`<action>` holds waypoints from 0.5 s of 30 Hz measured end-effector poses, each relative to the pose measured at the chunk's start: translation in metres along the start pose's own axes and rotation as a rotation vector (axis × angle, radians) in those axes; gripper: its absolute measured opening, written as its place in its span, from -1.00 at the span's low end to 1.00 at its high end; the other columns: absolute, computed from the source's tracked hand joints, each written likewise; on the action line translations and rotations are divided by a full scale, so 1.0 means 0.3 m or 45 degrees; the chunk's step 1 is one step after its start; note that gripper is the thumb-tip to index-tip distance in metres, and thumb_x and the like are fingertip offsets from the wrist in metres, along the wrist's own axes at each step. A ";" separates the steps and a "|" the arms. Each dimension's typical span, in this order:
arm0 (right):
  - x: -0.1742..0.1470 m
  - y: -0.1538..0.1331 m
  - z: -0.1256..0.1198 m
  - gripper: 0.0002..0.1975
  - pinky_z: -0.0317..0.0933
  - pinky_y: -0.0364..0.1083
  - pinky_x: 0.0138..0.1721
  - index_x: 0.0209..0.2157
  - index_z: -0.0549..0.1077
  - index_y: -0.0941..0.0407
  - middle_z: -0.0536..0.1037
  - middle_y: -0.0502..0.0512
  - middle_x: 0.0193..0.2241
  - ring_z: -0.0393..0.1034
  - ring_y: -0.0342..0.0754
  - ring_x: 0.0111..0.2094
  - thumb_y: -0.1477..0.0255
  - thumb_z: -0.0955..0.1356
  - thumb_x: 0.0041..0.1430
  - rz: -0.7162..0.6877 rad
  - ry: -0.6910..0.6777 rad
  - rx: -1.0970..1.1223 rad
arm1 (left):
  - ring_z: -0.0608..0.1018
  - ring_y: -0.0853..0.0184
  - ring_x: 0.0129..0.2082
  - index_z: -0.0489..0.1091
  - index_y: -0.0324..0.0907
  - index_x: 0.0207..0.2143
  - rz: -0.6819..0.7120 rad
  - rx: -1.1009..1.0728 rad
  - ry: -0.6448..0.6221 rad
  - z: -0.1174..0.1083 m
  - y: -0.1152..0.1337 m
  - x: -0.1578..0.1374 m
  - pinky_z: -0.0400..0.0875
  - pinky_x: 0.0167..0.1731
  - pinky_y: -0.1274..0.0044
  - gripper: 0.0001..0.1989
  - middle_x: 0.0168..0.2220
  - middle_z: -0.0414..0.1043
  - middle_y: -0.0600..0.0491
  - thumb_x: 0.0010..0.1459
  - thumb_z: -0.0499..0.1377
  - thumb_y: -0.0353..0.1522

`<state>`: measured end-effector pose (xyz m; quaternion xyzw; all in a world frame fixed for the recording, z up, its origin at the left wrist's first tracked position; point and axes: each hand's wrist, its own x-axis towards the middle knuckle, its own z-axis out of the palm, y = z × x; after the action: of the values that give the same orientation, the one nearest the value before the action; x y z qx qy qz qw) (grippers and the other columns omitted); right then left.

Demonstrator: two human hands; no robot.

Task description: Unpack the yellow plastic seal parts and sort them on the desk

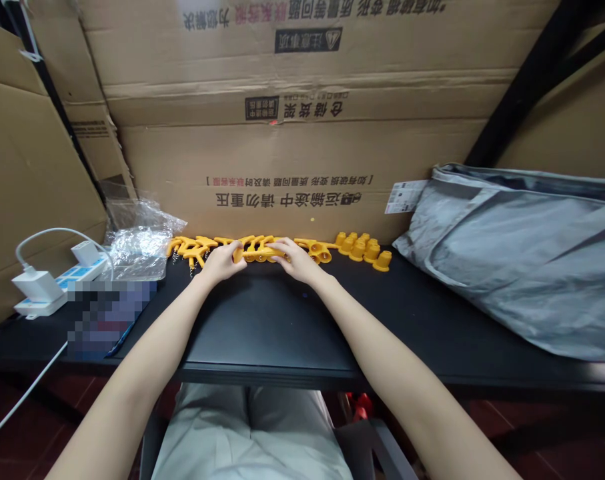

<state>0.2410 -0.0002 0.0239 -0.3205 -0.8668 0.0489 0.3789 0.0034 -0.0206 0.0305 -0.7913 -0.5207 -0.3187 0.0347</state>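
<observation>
Both arms reach forward to a row of yellow plastic parts along the back of the black table (277, 320). My left hand (221, 263) is closed on the left end of a long yellow plastic piece (257, 255). The fingers of my right hand (298, 261) are closed round its right end. Left of my hands lie several yellow handles with metal spirals, like corkscrews (195, 253). Behind and between the hands are more yellow parts, partly hidden, some with round openings (318, 252). Several yellow cup-shaped pieces (371, 251) stand in rows to the right.
A large cardboard sheet (302, 153) rises behind the table. At left are a power strip (77, 273) with a white charger and cable, clear plastic packaging (139, 243) and a blurred-out flat item (109, 320). A grey bag (512, 267) lies at right.
</observation>
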 end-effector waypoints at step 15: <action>0.002 0.041 -0.021 -0.51 0.37 0.01 -0.17 -0.20 0.37 0.11 0.49 0.13 -0.16 0.47 -0.08 -0.30 0.19 0.51 -0.15 0.488 0.037 0.872 | 0.52 0.31 -0.33 0.34 -0.14 -0.14 0.006 -0.001 -0.005 -0.009 -0.015 0.001 0.34 -0.28 0.55 -0.72 -0.31 0.50 0.04 0.04 0.14 -0.38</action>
<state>0.2513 0.0088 0.0248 -0.3322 -0.7192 0.4007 0.4602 -0.0015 -0.0192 0.0316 -0.7933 -0.5186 -0.3171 0.0343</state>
